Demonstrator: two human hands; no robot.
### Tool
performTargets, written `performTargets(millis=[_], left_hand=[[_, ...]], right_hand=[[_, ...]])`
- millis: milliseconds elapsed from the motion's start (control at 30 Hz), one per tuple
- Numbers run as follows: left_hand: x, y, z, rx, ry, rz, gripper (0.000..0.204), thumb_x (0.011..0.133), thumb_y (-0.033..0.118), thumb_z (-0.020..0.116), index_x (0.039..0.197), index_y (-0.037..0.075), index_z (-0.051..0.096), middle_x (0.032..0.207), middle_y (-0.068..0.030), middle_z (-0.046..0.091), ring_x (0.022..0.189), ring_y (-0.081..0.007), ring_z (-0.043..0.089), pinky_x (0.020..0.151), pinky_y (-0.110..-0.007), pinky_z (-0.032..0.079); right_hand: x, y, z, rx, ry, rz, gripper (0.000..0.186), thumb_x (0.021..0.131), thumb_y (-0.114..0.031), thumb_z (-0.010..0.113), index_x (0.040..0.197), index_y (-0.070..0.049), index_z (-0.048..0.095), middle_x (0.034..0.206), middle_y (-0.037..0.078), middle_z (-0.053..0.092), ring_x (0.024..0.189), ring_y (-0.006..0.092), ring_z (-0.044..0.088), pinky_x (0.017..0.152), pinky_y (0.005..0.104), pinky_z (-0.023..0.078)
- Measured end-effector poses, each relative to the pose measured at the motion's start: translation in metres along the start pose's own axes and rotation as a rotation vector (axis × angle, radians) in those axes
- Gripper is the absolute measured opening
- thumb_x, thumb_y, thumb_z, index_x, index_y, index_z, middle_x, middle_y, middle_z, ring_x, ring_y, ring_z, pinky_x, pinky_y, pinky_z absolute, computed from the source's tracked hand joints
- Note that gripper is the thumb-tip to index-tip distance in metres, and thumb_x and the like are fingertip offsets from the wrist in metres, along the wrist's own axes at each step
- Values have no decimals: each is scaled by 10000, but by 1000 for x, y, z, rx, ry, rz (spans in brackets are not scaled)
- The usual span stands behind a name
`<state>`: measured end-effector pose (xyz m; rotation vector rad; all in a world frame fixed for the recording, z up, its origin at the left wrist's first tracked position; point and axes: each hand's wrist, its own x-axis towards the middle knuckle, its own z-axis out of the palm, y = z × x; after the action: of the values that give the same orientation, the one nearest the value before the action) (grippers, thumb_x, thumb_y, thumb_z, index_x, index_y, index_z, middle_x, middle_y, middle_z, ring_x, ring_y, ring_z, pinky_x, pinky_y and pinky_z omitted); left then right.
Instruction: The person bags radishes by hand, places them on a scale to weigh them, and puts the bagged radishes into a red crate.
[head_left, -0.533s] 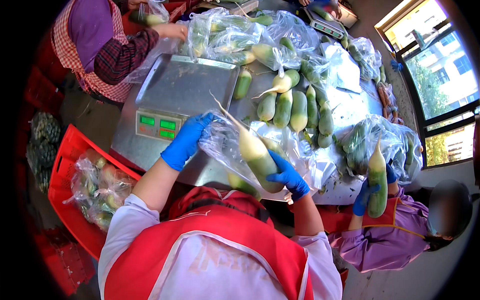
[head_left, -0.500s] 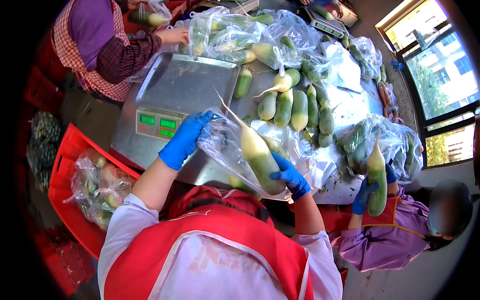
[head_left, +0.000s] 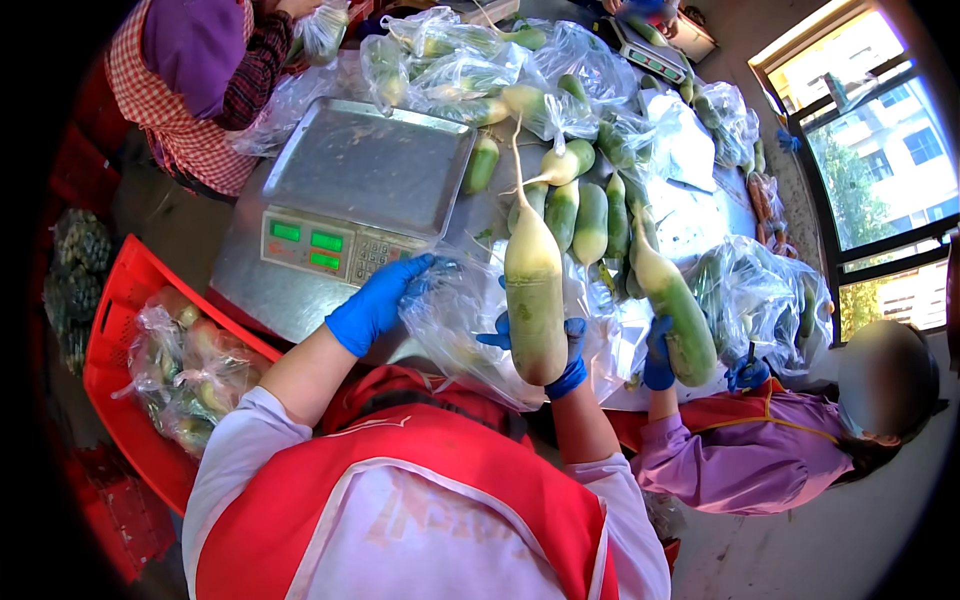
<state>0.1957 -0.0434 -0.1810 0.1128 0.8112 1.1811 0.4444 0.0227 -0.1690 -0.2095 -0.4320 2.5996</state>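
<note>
In my right hand (head_left: 568,372), gloved in blue, lies a large green-and-white radish (head_left: 535,300); its long root points away from me. The fingers wrap it from beneath, their tips showing on both sides. My left hand (head_left: 375,305), also in a blue glove, pinches the rim of a clear plastic bag (head_left: 455,315). The bag hangs between my hands, beside the radish; I cannot tell what it holds. Just beyond my left hand stands a scale (head_left: 365,165) with a bare metal pan and lit green displays. Several radishes (head_left: 592,222) lie beyond my right hand.
A co-worker at right holds another radish (head_left: 678,315) close to my right hand. Bagged radishes (head_left: 460,75) crowd the far table, and more bags (head_left: 765,290) lie at right. A red crate (head_left: 120,350) with bagged produce stands at my left. Another person (head_left: 180,90) works at far left.
My right hand has turned its radish more upright and moved it slightly outward from the bag. The co-worker's radish has moved left, toward mine. The far-left person's hand has drawn back from the bags.
</note>
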Motion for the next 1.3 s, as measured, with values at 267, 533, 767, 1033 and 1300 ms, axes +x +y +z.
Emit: performTargets(millis=[267,533,767,1033,1300], left_hand=[[17,-2,-8,-163,-90,80,378,938,265,415,1211,11,483,1145,-128,568,1005,-227,577,912,-364,454],[1,2,-11,854,91,504,245,882,165,516,1071,38,605,933,-111,632,843,-213,609,779,-300,476],[-24,10,12,1857,420,557,229,837,85,525,1056,82,589,803,-136,596,740,-282,607,653,-323,488],[-33,1,56,245,-21,404,171,910,176,493,937,19,554,771,-30,569,669,-137,557,614,-282,491],[-52,10,57,-121,-80,86,98,898,130,498,835,56,512,699,-27,510,598,-102,483,530,-235,421]], right_hand=[[6,-16,-18,-1182,193,-115,936,561,-188,764,1370,-57,312,1275,110,462,1145,236,463,966,330,347],[-24,-12,-20,-2031,169,-54,801,547,-145,705,1297,-119,426,1166,194,534,1073,357,512,901,391,421],[-38,-19,-17,-2106,418,18,733,591,-231,696,1275,-146,449,1060,204,579,986,363,553,826,406,453],[-14,-10,-26,-2388,250,-109,708,627,-289,696,1274,-143,449,1147,149,560,1008,318,553,863,406,409],[-31,-21,-26,-2237,352,45,676,679,-361,673,1228,-35,453,1137,201,526,1045,373,496,901,422,388]])
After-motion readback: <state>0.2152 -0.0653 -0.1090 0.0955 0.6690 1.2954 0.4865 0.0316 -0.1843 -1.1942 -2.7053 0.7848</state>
